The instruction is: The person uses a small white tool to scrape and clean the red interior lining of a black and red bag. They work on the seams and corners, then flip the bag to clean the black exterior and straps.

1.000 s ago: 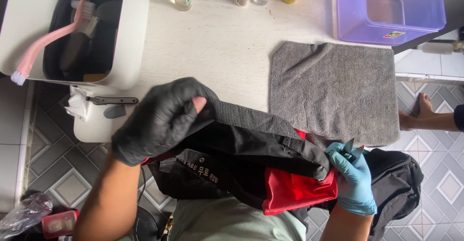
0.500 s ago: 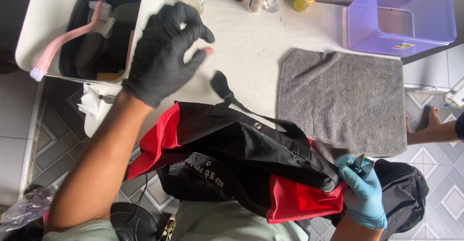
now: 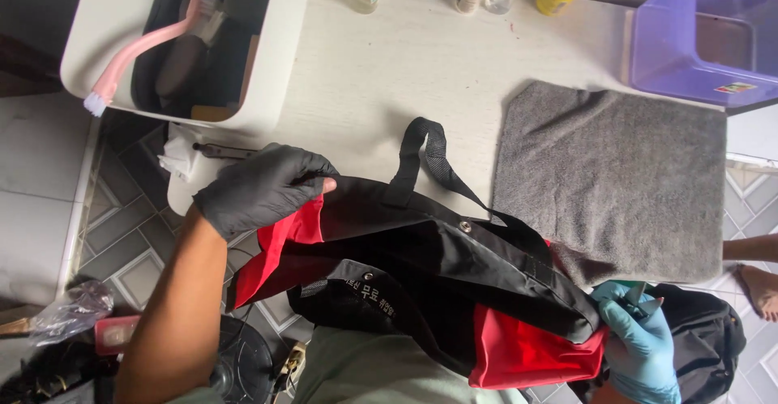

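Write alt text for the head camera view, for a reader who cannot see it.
Two gloved hands hold a red and black bag over the edge of a white table: the left hand in a black glove grips its left end, the right hand in a blue glove its right end. A grey towel lies flat beside it.

The left hand (image 3: pixel 263 187), in a black glove, grips one end of a red-and-black bag (image 3: pixel 421 282); the right hand (image 3: pixel 640 343), in a blue glove, pinches the other end. Beyond the right hand lies a grey towel (image 3: pixel 612 177), and beyond the left hand a white bin (image 3: pixel 275 64) holds a pink brush (image 3: pixel 142 43)
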